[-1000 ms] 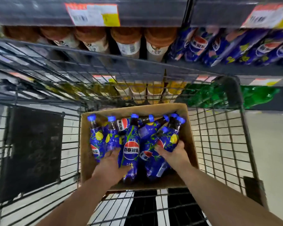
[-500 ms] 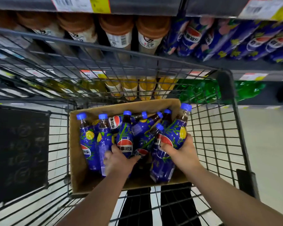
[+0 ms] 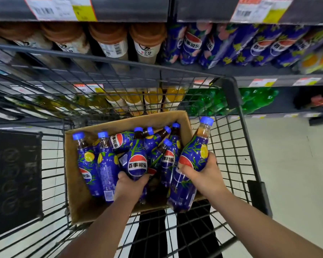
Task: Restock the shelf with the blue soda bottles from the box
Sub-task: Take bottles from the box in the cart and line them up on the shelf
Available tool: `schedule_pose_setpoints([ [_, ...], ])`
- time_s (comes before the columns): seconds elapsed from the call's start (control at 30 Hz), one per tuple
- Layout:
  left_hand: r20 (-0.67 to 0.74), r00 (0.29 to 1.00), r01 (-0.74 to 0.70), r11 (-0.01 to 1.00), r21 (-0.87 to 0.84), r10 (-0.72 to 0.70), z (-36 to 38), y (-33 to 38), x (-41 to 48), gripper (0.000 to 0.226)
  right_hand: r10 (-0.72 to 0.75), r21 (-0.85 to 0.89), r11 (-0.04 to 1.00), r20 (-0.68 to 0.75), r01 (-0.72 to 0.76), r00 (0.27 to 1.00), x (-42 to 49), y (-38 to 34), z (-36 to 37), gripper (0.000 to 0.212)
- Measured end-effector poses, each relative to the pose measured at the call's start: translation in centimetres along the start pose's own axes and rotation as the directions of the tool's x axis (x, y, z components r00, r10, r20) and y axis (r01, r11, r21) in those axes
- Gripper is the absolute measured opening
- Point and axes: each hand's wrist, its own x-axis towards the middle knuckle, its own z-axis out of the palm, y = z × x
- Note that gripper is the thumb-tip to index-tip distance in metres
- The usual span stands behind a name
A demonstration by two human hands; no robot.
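A cardboard box (image 3: pixel 78 205) sits in a wire shopping cart and holds several blue soda bottles (image 3: pixel 90 164) with blue caps. My right hand (image 3: pixel 205 175) grips one blue bottle (image 3: pixel 194 155) around its middle, raised over the box's right edge. My left hand (image 3: pixel 129 187) is closed around the lower half of another blue bottle (image 3: pixel 137 161), which stands among the rest in the box. On the shelf (image 3: pixel 250 69) above right, a row of matching blue bottles (image 3: pixel 265 47) stands.
The black wire cart (image 3: pixel 239 146) surrounds the box, its front rim close to the shelving. Brown-capped drinks (image 3: pixel 110 41) stand on the upper shelf at left. Yellow bottles (image 3: pixel 153 101) and green bottles (image 3: pixel 255 99) fill the lower shelf. Pale floor lies to the right.
My right hand has lifted its bottle up and to the right, out over the box's edge. My left hand has closed around a bottle in the box and begun to raise it.
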Motion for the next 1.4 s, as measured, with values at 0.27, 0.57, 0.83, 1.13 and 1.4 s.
schedule_pose_setpoints([
  [0.27,0.016,0.965,-0.245,0.924,-0.294,0.261,-6.1,1.5,-8.4,0.032,-0.093,0.118,0.989,0.002,0.093,0.996,-5.2,-4.4,-3.8,0.046],
  [0.57,0.014,0.809,-0.539,0.75,-0.384,0.588,-8.7,7.5,-20.0,0.036,-0.286,0.195,0.932,-0.118,0.305,0.951,-13.6,-9.6,-12.5,0.035],
  [0.83,0.097,0.623,-0.679,0.598,-0.426,0.776,-2.3,14.7,-30.5,0.064,-0.344,0.22,0.884,-0.291,0.412,0.893,-18.6,-8.0,-25.0,0.038],
  [1.13,0.186,0.534,-0.652,0.541,-0.531,0.825,13.4,19.8,-43.1,0.064,-0.376,0.274,0.819,-0.408,0.505,0.832,-21.7,-1.6,-44.9,0.052],
  [1.4,0.177,0.473,-0.667,0.481,-0.569,0.863,23.0,23.4,-51.8,0.037,-0.466,0.198,0.751,-0.519,0.63,0.717,-23.1,1.0,-59.2,0.044],
])
